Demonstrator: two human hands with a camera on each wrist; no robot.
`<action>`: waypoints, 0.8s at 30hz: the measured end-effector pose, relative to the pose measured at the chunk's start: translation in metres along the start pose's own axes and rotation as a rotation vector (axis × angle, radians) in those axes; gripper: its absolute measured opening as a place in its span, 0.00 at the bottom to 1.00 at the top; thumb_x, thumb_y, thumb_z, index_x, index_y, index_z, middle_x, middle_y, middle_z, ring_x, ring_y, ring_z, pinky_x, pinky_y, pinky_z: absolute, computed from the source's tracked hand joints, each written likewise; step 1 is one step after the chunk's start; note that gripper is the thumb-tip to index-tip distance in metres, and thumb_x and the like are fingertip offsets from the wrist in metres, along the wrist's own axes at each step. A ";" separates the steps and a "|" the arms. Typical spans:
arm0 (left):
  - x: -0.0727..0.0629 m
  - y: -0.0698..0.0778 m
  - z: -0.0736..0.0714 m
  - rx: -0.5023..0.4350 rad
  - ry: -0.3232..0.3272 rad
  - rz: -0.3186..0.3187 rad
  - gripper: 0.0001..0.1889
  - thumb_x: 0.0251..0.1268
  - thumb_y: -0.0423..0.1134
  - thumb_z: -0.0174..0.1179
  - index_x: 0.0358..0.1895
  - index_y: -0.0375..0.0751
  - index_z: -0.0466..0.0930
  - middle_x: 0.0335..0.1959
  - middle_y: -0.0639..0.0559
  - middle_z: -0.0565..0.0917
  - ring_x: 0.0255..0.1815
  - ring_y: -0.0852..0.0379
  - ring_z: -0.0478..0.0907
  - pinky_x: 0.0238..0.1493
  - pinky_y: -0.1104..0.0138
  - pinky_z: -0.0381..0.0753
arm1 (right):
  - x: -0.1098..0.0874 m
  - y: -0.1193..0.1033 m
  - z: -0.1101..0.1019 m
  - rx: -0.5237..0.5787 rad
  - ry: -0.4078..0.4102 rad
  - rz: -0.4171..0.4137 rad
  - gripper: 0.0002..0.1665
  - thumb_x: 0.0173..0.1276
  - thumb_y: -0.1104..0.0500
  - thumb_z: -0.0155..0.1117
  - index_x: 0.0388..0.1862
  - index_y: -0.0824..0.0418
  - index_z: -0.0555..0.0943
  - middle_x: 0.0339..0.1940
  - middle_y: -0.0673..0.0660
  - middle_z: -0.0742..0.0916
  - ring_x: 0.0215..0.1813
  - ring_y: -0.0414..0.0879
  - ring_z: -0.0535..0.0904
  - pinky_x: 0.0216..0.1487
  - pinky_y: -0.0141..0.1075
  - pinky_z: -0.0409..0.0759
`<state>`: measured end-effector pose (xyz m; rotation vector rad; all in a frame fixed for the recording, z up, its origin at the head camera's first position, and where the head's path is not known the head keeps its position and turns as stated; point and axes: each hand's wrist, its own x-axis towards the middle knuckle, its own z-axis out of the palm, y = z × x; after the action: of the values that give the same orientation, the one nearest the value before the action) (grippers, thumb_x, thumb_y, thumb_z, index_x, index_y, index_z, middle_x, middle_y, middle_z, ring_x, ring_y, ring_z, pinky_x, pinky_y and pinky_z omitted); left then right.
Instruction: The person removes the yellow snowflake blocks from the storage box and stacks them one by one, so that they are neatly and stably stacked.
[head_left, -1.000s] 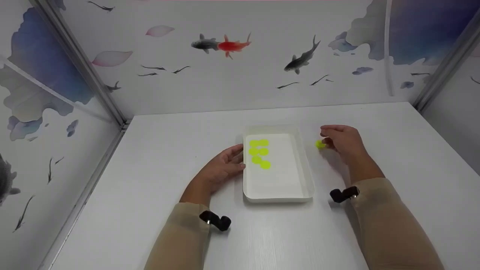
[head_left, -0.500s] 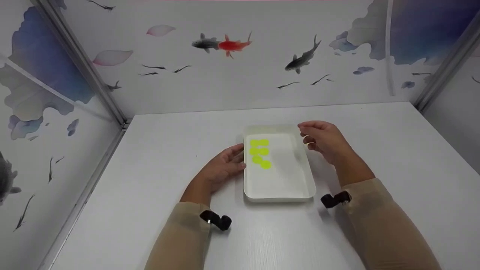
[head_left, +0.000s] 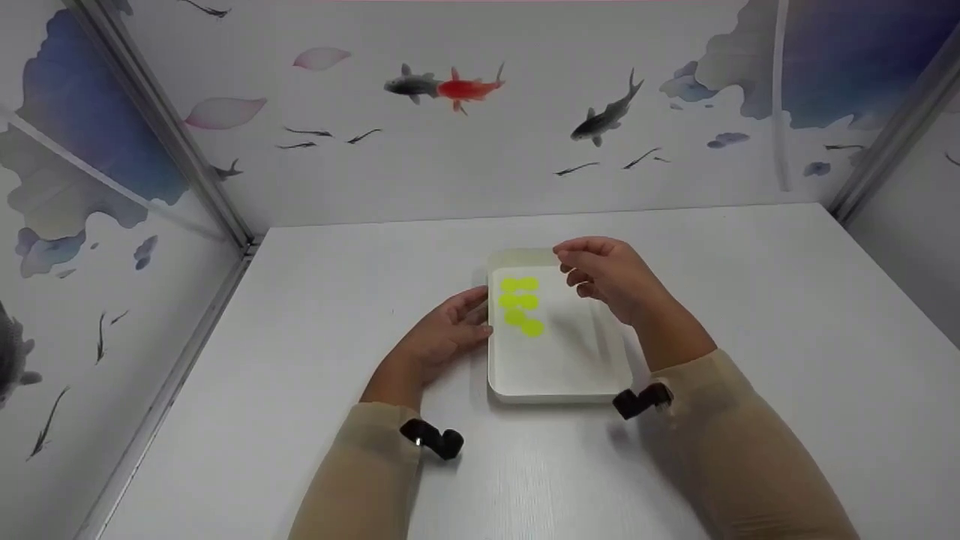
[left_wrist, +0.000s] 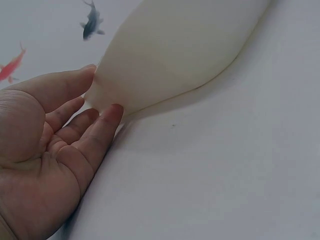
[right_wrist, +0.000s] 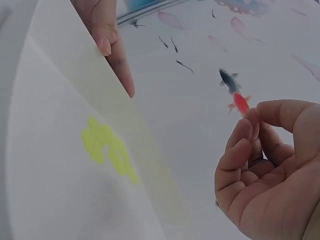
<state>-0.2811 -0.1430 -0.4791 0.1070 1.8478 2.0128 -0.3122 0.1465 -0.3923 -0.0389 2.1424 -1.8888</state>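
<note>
Near the centre of the table stands a shallow white tray [head_left: 559, 396]. Several small flat yellow pieces [head_left: 531, 327] lie inside, along its left side. My left hand [head_left: 442, 337] holds the tray's left wall, with thumb and fingertips at the edge in the left wrist view. My right hand [head_left: 607, 277] is raised over the tray's far right part, apart from the pieces. In the right wrist view its thumb and index fingertips [right_wrist: 254, 120] meet and the other fingers are curled. No yellow shows between them; what they may hold is hidden.
The white table [head_left: 360, 270] is bounded by a back wall [head_left: 510, 150] printed with fish and petals. A left side wall [head_left: 112, 300] runs alongside. Black wrist cameras [head_left: 433, 440] sit at both sleeve cuffs.
My right hand has moved left from beside the tray to over it. The yellow piece at its fingers one second ago is out of sight now. The left hand and tray stay put.
</note>
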 end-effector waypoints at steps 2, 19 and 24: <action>0.000 0.000 0.000 -0.001 0.003 -0.004 0.44 0.67 0.26 0.71 0.84 0.50 0.64 0.86 0.55 0.65 0.86 0.54 0.65 0.79 0.57 0.75 | 0.007 -0.001 0.004 -0.002 -0.010 0.019 0.19 0.76 0.46 0.71 0.58 0.54 0.87 0.49 0.52 0.86 0.47 0.49 0.83 0.50 0.35 0.85; 0.002 0.000 -0.001 0.010 0.027 -0.021 0.43 0.66 0.27 0.71 0.83 0.52 0.65 0.85 0.57 0.67 0.85 0.55 0.66 0.78 0.58 0.75 | 0.062 0.006 0.021 -0.081 0.016 0.109 0.25 0.80 0.47 0.65 0.69 0.55 0.82 0.72 0.61 0.83 0.72 0.58 0.80 0.73 0.45 0.79; 0.001 0.000 0.001 -0.012 0.016 -0.018 0.43 0.67 0.26 0.70 0.83 0.51 0.64 0.85 0.56 0.67 0.85 0.55 0.66 0.79 0.59 0.75 | 0.072 0.012 0.024 -0.146 0.029 0.110 0.24 0.79 0.47 0.66 0.69 0.54 0.82 0.70 0.58 0.84 0.69 0.56 0.82 0.72 0.45 0.81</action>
<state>-0.2818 -0.1422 -0.4796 0.0711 1.8393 2.0184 -0.3734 0.1103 -0.4199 0.0756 2.2488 -1.6807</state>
